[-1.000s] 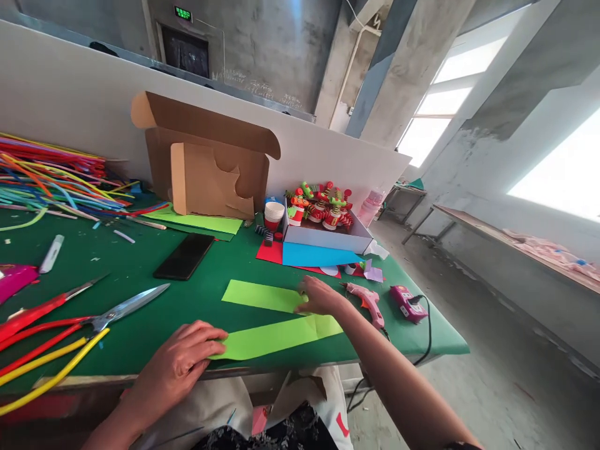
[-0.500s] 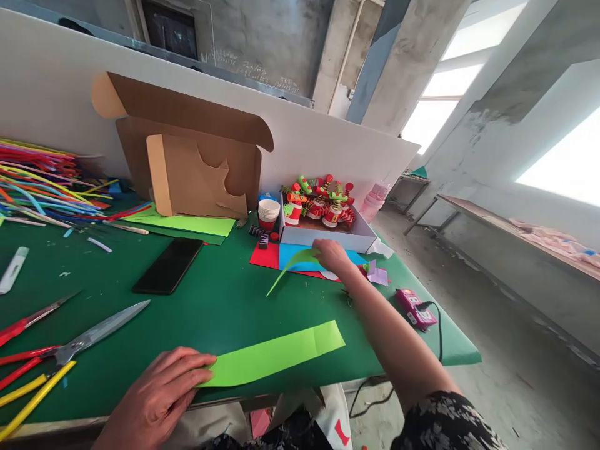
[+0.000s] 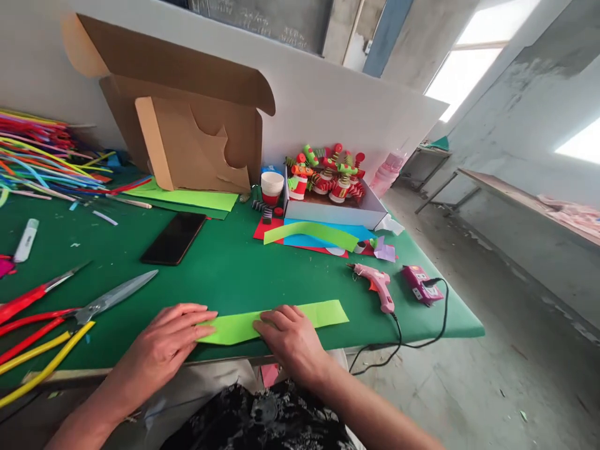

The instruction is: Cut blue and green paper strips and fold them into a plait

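Observation:
A light green paper strip (image 3: 323, 312) lies along the near edge of the green table (image 3: 225, 269). My left hand (image 3: 164, 344) lies flat with fingers spread on the strip's left end. My right hand (image 3: 290, 340) rests flat on the strip's middle, fingers stretched out. A second green strip (image 3: 312, 232) lies curved on the blue and red paper sheets (image 3: 300, 240) in front of the white box (image 3: 332, 215) of small craft figures.
Scissors (image 3: 112, 300) and red and yellow tubes (image 3: 32, 350) lie at the left. A black phone (image 3: 174, 238), an open cardboard box (image 3: 187, 125), paper cups (image 3: 272, 186), a pink glue gun (image 3: 377, 286) with its cord and a pink device (image 3: 419, 284) are on the table.
My right hand carried the second green strip to the blue and red sheets, let it go there, and came back onto the near strip. My left hand stayed on the strip's left end.

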Demonstrator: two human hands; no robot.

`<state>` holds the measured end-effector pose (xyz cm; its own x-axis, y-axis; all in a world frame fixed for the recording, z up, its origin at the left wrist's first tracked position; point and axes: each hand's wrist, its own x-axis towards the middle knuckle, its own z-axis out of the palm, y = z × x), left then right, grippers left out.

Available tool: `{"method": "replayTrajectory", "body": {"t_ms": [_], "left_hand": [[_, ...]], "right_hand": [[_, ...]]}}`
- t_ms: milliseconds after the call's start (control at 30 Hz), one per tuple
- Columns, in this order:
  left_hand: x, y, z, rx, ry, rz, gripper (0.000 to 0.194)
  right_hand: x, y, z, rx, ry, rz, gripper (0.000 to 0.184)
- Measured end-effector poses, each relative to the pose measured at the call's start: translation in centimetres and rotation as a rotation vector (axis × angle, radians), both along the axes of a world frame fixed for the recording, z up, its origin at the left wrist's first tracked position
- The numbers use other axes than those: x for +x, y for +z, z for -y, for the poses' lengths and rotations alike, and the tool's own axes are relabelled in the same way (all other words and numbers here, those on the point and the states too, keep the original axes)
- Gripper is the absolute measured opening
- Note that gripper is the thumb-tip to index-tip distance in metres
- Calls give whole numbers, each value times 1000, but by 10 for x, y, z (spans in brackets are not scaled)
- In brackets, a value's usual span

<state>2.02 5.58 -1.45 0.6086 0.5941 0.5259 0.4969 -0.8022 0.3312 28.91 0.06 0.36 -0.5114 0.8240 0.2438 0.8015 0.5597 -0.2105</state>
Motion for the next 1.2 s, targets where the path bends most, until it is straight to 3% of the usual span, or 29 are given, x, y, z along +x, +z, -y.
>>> {"method": "replayTrajectory", "body": {"t_ms": [167,267,600,800,933,1200], "left_hand": [[38,17,21,89,48,-137,30],[55,19,33,105,59,-137,31],[22,2,25,-110,103,25,18],[23,8,19,-203,194,60,28],[30,15,17,-253,243,-15,30],[39,16,16,-155,309,-129,25]], "right_hand": [[-5,-2,0,21,-15,21,14],[-4,-1,5,24,-21,16,14],[64,6,16,-41,-182,-190,25],[92,5,16,-140,-347,-329,23],[97,5,11,-181,-410,-348,24],[89,4,6,-100,-486,-315,21]]}}
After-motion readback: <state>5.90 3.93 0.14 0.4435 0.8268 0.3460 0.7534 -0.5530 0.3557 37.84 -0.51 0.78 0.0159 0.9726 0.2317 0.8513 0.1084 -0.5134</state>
